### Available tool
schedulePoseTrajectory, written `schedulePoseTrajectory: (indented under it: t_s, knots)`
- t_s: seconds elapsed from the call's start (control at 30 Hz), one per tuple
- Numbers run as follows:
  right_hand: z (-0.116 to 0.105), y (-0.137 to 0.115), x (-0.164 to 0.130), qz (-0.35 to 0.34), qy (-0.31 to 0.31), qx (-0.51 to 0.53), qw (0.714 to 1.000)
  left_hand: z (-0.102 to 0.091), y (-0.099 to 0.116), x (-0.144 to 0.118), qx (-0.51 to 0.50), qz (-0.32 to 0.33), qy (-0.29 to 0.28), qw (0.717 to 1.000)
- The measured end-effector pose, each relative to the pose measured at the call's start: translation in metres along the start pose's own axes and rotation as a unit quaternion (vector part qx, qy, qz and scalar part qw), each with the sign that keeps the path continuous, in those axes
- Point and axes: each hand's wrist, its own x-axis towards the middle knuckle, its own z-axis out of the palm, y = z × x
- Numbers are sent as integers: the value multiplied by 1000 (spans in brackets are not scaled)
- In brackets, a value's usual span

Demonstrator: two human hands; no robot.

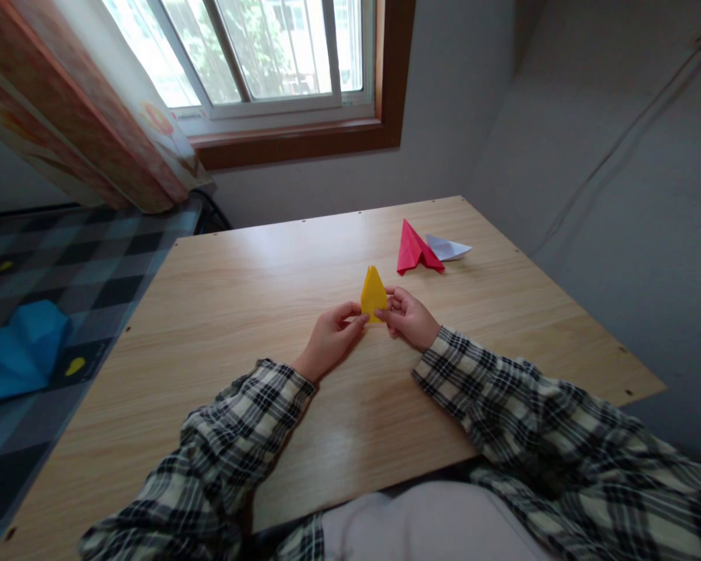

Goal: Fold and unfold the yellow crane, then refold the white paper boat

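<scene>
A small yellow folded paper (374,293), pointed at the top with a narrow split at its tip, stands upright between my hands over the table. My left hand (334,336) pinches its lower left corner between thumb and fingers. On the other side, my right hand (410,318) grips the lower right edge, with the thumb on the near face and fingers behind. Part of the paper's back is hidden from me.
A red paper plane (416,248) and a white folded paper (449,248) lie together toward the back right of the wooden table (257,273). At left, a blue folded paper (26,347) rests on a checked cloth (122,238). A window and curtain (87,86) are behind.
</scene>
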Motion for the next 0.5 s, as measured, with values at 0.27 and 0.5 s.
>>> schedulePoseTrajectory:
  t_s: [0.27,0.5]
  knots:
    - [1,-7,-2,-8,-24,-41,999,1,-1,1,13,2,16,1000]
    - [2,-7,-3,4,10,-45,999,0,-4,0,18,-4,30,999]
